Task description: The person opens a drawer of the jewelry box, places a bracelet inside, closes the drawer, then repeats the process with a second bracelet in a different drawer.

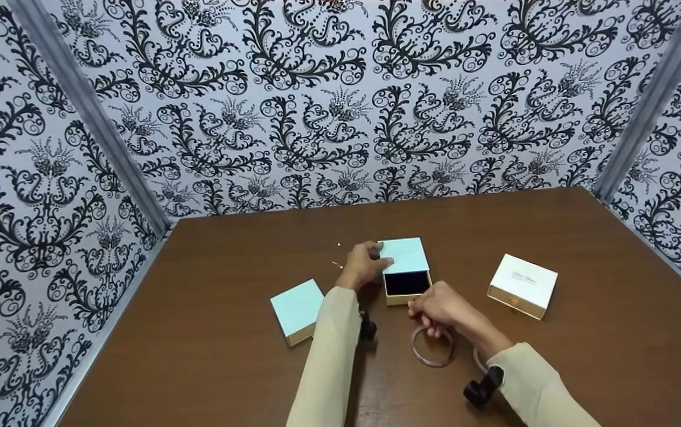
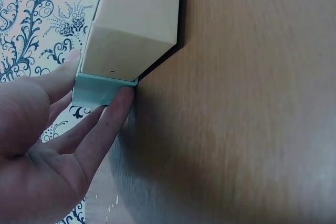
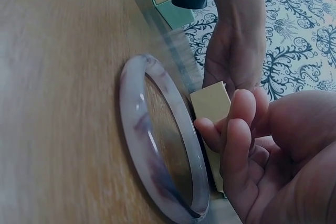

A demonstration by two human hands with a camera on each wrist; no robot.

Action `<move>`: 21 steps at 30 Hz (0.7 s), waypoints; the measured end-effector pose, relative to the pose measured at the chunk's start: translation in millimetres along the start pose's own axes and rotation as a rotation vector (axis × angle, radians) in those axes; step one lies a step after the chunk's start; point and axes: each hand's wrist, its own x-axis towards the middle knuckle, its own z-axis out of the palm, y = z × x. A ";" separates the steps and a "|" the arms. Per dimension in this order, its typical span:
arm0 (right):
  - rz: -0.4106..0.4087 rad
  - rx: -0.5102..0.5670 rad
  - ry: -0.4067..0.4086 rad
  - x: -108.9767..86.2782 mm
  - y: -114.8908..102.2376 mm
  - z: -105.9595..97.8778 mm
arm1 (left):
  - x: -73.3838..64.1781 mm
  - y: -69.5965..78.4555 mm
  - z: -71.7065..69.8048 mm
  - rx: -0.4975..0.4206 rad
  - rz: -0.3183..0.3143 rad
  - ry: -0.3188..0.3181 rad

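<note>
A small box with a pale teal sleeve [image 1: 404, 254] stands before me, its gold-fronted drawer [image 1: 400, 300] slid partway out. Dark lining [image 1: 408, 283] shows inside. My left hand [image 1: 364, 265] grips the sleeve from the left; in the left wrist view its fingers hold the teal end [image 2: 100, 88]. At the drawer's front right corner, my right hand [image 1: 444, 303] has curled fingers pinching the drawer front; the exact grip is hidden behind the fingertips. A marbled grey-white bangle [image 3: 137, 124] lies on the table just below this hand.
A second teal-topped box [image 1: 297, 308] sits to the left, partly behind my left sleeve. To the right is a white box [image 1: 524, 281] with gold sides. Another ring-shaped piece [image 1: 479, 359] shows beside my right wrist. Patterned walls [image 1: 316, 118] bound the brown table [image 1: 227, 255].
</note>
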 end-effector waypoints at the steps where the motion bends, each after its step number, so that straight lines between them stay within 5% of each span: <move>1: 0.004 -0.002 0.005 -0.2 -0.1 0.1 | -0.1 0.0 0.0 -0.005 -0.005 -0.003; 12: 0.000 -0.034 0.012 -1.7 -1.4 -0.1 | -0.5 -1.7 0.7 -0.030 -0.017 -0.012; 21: -0.113 -0.073 -0.057 -3.0 4.0 -11.2 | -2.5 -1.9 -0.8 0.027 0.031 0.015</move>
